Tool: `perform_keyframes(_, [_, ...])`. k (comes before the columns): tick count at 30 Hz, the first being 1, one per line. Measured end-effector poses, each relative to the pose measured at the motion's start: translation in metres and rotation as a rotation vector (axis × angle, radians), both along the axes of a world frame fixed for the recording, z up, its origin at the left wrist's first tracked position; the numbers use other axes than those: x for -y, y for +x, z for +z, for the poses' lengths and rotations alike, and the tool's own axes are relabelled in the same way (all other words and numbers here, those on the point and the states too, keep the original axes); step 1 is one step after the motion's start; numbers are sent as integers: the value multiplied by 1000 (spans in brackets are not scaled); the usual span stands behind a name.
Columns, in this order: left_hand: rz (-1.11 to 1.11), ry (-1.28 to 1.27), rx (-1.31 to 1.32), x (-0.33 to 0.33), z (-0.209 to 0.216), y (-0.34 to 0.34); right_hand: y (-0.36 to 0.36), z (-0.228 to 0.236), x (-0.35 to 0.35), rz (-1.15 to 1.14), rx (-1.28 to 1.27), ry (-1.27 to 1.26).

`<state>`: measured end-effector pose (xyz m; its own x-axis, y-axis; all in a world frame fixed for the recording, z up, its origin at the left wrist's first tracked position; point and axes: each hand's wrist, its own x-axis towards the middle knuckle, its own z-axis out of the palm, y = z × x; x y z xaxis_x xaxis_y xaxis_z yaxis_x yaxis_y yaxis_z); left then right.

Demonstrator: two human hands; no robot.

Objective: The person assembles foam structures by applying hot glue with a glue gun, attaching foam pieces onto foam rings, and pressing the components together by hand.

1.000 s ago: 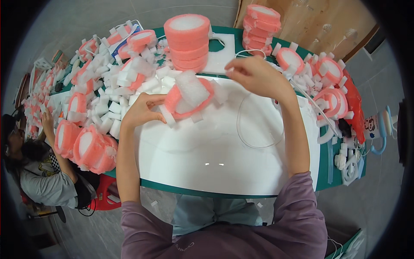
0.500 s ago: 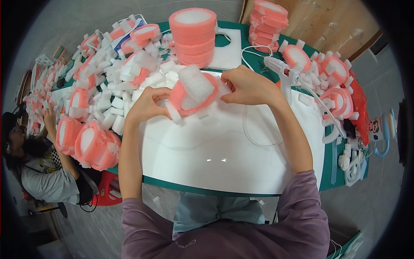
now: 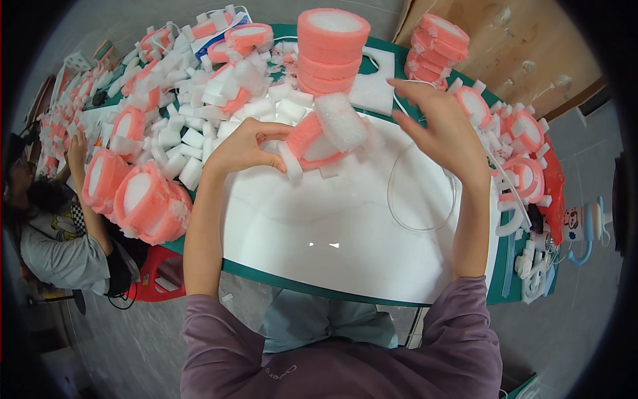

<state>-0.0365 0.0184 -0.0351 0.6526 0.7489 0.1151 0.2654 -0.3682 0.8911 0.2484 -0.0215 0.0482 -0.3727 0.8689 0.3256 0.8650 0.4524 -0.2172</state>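
Note:
My left hand [image 3: 244, 149] pinches the left side of a pink foam ring [image 3: 304, 138] with a white centre, fingers and thumb closed around its edge and the small white foam block [image 3: 290, 161] there. A larger white foam block [image 3: 341, 122] lies tilted across the ring's top. Small white blocks also stick out at its lower edge. To the right, apart from the ring, my right hand [image 3: 444, 126] is raised with fingers spread and holds nothing. Below it, a loop of thin clear cord [image 3: 392, 199] lies on the white board [image 3: 319, 233].
Loose white foam blocks [image 3: 193, 138] heap up at the left. Stacks of pink foam rings [image 3: 330, 56] stand at the back, and finished-looking ring pieces [image 3: 522, 179] lie at right. A person [image 3: 63, 246] sits at far left. A blue-handled cup [image 3: 579, 223] is beside the table's right edge.
My right hand has let go of the ring's right side, opened, and moved right and up, now covering the white glue gun. The ring in my left hand sits further right in view.

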Motion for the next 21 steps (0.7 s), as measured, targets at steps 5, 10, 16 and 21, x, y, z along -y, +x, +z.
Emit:
perform_keyframes(5, [-33,-76,18,2,4,2,-33,-1,-2,574,-464,115])
perform_keyframes(10, [-30,-94,33,0,-1,-3,-46,-30,-8,580,-408,36])
perform_keyframes(16, [-57,-134,27,2,5,0,-46,-42,-16,561,-489,92])
perform_keyframes(21, [-62,-135,38,1,3,-3,-51,-47,-17,527,-536,164])
